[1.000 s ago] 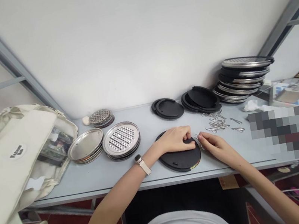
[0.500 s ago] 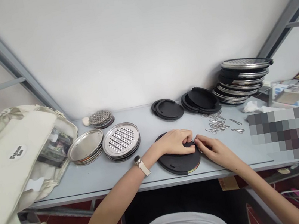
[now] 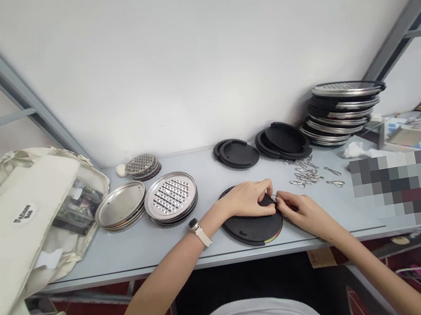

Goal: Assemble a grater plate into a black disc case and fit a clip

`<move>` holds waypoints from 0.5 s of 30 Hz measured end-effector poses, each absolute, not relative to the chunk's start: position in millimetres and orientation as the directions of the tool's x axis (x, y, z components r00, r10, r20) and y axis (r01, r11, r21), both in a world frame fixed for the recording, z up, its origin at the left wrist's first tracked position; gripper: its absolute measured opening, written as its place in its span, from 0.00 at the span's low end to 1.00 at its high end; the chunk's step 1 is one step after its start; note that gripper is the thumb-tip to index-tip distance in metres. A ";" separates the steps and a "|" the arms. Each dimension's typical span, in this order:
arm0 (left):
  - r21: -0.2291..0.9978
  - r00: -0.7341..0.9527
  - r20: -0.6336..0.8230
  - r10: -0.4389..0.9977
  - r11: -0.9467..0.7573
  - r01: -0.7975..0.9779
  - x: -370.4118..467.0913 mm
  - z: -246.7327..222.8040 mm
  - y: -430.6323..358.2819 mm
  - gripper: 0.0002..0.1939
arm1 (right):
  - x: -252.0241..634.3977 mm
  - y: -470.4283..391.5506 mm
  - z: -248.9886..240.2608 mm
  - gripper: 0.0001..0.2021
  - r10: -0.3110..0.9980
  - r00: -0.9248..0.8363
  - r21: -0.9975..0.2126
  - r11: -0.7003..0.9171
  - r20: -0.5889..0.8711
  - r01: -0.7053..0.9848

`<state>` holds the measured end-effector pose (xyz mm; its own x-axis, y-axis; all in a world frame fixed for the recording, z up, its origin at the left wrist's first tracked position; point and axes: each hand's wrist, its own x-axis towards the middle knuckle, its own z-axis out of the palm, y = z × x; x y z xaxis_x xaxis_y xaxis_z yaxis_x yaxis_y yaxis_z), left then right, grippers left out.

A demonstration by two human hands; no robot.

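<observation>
L hand [image 3: 249, 199] on blk. disc [image 3: 252, 229] near front edge of counter [image 3: 211, 240]; cannot tell if its fingers grip. R hand [image 3: 296, 209] at disc's R rim, fingers clamped on sm. metal clip [image 3: 273, 198], mostly hidden. Loose clips [image 3: 308, 176] on counter beyond R hand; grater stack [image 3: 171, 196] to L of disc.

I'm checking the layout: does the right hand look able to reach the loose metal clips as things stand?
Probably yes: nothing visible stands between the right hand and the metal clips, though it is busy at the edge of the black disc.
</observation>
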<state>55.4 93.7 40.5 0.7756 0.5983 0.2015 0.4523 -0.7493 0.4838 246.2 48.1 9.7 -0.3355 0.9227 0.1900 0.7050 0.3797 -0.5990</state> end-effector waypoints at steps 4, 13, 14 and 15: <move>0.477 0.783 0.195 0.590 -0.755 0.450 55.4 42.5 92.9 0.14 | 246.0 47.5 10.6 0.13 0.919 -0.346 -0.593 0.388 0.190 0.706; 0.532 0.797 0.249 0.550 -0.765 0.363 54.3 38.7 95.9 0.07 | 247.1 47.5 7.9 0.13 0.925 -0.340 -0.574 0.373 0.170 0.729; 0.541 0.799 0.247 0.549 -0.762 0.356 54.1 38.8 96.1 0.07 | 247.1 47.4 7.8 0.13 0.925 -0.339 -0.573 0.374 0.172 0.729; 0.550 0.799 0.243 0.549 -0.757 0.353 54.0 38.9 96.2 0.06 | 247.1 47.3 7.7 0.13 0.924 -0.340 -0.572 0.376 0.174 0.729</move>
<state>54.0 96.2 38.9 0.7995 0.5494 0.2428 0.3533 -0.7570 0.5497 247.1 47.3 7.7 -0.3404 0.9240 0.1739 0.7289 0.3762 -0.5720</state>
